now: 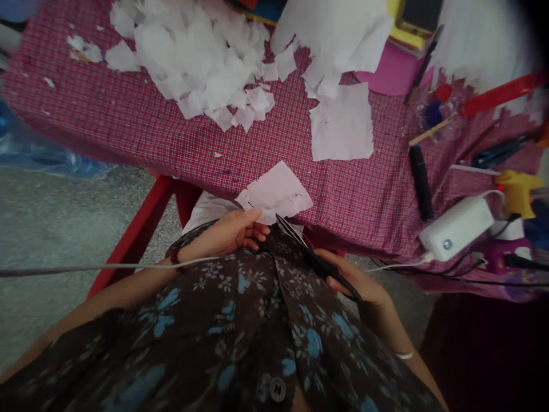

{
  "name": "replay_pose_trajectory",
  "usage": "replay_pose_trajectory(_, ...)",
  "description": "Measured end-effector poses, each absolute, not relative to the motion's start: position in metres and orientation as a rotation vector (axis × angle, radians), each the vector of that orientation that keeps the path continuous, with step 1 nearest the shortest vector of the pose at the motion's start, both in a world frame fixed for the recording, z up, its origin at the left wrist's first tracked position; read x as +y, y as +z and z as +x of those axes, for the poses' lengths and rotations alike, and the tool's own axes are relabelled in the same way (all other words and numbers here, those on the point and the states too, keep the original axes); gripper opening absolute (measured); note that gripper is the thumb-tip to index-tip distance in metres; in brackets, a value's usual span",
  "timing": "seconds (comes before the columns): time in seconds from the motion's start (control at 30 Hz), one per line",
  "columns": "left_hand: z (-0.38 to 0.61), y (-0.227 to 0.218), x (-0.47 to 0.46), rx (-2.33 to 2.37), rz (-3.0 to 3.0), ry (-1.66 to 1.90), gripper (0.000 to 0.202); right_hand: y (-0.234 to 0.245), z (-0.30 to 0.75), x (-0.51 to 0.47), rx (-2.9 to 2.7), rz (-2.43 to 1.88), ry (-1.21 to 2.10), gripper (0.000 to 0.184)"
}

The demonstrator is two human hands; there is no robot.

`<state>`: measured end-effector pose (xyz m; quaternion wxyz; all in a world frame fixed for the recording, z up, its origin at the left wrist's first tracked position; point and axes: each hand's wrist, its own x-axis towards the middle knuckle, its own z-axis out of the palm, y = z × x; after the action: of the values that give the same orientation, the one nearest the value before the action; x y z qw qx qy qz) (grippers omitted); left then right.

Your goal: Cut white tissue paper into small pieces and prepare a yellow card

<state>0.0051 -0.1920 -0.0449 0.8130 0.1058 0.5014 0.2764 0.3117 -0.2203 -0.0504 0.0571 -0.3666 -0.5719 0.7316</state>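
My left hand [229, 233] pinches a ragged white paper piece [274, 191] by its lower edge, holding it just in front of the table's near edge. My right hand [351, 280] grips the black handles of a pair of scissors [306, 249]. The blades point up and left and meet the paper's lower edge. Both hands hover over my lap, above a dark floral garment.
A red checked tablecloth [171, 131] covers the table. A heap of white paper scraps [201, 57] lies at the back, a larger sheet [342, 123] to the right. A black marker [420, 180], white power adapter [457, 226], yellow tool [517, 191] and cables crowd the right side. A red table leg [137, 229] stands left.
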Motion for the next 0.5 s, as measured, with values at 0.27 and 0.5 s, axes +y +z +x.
replay_pose_trajectory(0.27,0.011,-0.045,-0.183,1.249,0.621,0.472,0.013,-0.043,0.306,-0.217,-1.799,-1.149,2.208,0.066)
replay_pose_trajectory(0.5,0.007,-0.056,-0.187,1.187,0.854,0.617,0.024,-0.035,0.289,-0.204,-1.709,-1.141,2.28,0.069)
